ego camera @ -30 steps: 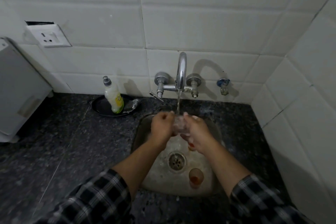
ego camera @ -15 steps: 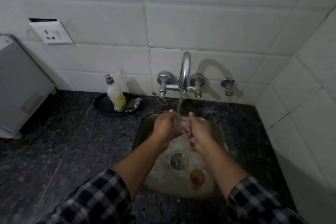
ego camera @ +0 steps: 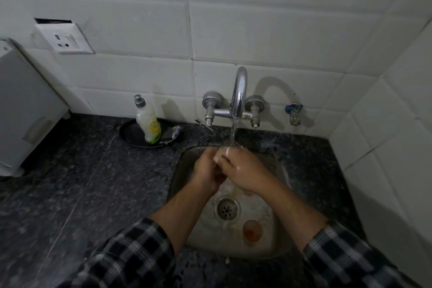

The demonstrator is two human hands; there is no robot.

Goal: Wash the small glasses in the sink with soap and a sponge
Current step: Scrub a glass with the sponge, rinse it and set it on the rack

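Observation:
Both my hands meet under the running tap over the steel sink. My left hand curls round a small clear glass; only a pale sliver of the glass shows between the fingers. My right hand lies over it from the right, fingers wrapped across the glass and the left hand. The water stream lands on the fingertips. A second small glass with reddish residue stands in the sink, near the front, right of the drain.
A soap bottle stands in a black dish at the back left of the sink, with a grey scrubber beside it. A white appliance stands at the far left. A tiled wall closes the right side.
My right hand has slid over the glass and the left hand, so the glass is now almost hidden. Both hands stay under the stream.

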